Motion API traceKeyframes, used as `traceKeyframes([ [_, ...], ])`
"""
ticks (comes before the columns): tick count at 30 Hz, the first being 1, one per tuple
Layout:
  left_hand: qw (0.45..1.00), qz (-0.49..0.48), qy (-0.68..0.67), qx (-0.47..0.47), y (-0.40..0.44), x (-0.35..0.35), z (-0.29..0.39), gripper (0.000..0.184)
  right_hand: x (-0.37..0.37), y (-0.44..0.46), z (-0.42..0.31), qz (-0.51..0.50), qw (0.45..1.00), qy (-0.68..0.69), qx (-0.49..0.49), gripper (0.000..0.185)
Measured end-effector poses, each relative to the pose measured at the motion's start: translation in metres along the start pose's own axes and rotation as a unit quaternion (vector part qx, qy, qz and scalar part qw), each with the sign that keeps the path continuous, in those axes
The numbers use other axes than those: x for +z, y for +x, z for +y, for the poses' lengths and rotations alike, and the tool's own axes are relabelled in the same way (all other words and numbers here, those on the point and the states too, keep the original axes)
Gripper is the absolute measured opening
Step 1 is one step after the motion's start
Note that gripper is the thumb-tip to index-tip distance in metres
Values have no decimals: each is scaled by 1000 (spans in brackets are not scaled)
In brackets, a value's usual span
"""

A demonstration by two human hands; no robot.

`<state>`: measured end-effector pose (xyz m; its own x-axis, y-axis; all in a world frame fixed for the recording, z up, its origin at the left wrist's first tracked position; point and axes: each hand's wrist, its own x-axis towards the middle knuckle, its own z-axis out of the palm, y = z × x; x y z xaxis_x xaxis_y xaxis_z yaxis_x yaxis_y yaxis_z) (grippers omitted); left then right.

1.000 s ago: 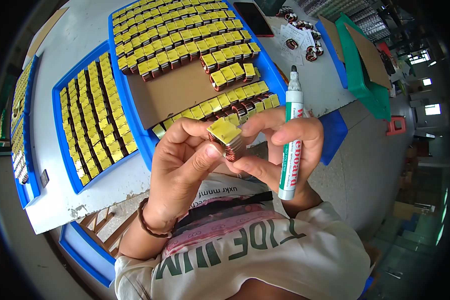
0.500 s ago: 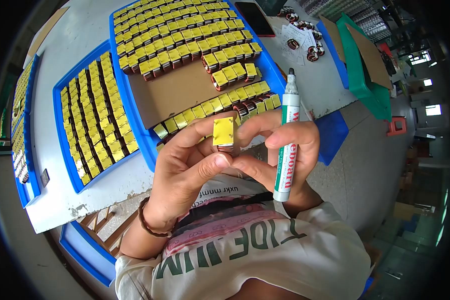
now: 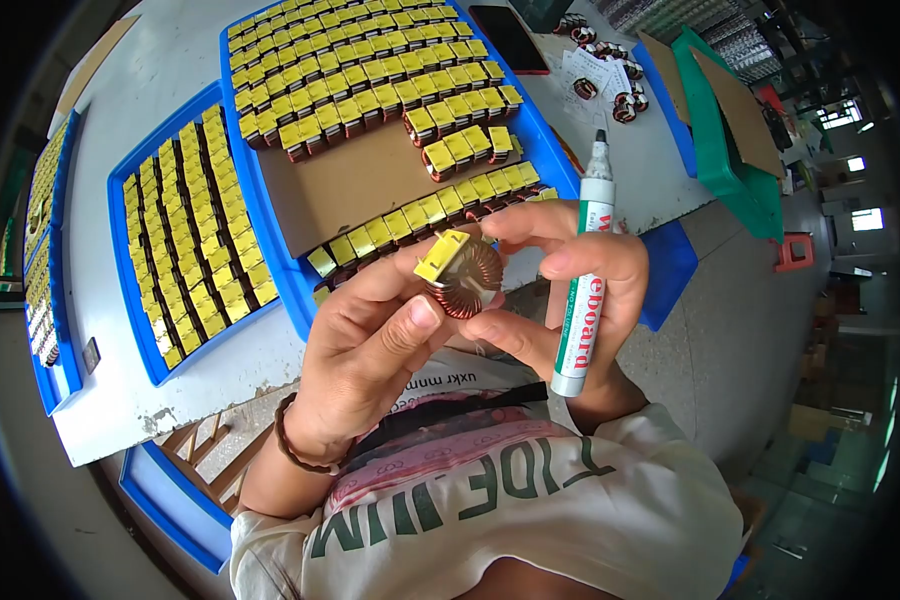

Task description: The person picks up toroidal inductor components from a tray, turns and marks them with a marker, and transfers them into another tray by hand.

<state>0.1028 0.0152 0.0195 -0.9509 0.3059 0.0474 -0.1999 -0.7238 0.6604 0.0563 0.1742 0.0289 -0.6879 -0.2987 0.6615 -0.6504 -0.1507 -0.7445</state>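
Note:
My left hand [image 3: 370,330] pinches a toroidal copper-wound coil [image 3: 469,277] by its yellow base plate [image 3: 442,256]. The coil is turned so that its round side shows. A whiteboard marker [image 3: 582,290], white and green with its dark tip uncapped and pointing up, is held between the fingers of my right hand [image 3: 600,270]. The right thumb and a fingertip are close by the coil's right edge; whether they touch it I cannot tell. Just beyond my hands, a blue tray [image 3: 560,165] holds rows of similar yellow-topped coils on a cardboard sheet [image 3: 355,185].
More coils fill another blue tray [image 3: 120,250] and further trays [image 3: 62,385] at the far left. A phone [image 3: 510,38], papers [image 3: 588,75] and loose coils [image 3: 625,107] lie at the back right. Beyond the table are a green crate [image 3: 750,200] and a red stool [image 3: 794,252].
The coil has been turned in my fingers, from its yellow plate facing up to its wound side showing. My right hand and the marker have shifted slightly right.

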Motion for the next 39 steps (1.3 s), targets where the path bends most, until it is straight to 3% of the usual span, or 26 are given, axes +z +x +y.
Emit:
traceKeyframes([
  [7,999,-7,-34,-1,3,5,2,46,-6,-2,1,-42,999,-13,10,52],
  [12,997,-37,-61,-17,2,-3,-1,46,1,-5,-3,-10,995,73,70,51],
  [23,997,3,-59,-55,1,-4,2,46,3,-7,-2,10,993,81,85,51],
  [33,999,30,6,45,5,5,-3,42,6,-3,6,16,999,30,5,41],
  [37,992,-43,101,61,5,-5,-1,39,8,-11,6,40,993,46,99,50],
  [39,996,-44,76,28,3,-5,-2,41,10,-11,1,63,985,67,148,47],
])
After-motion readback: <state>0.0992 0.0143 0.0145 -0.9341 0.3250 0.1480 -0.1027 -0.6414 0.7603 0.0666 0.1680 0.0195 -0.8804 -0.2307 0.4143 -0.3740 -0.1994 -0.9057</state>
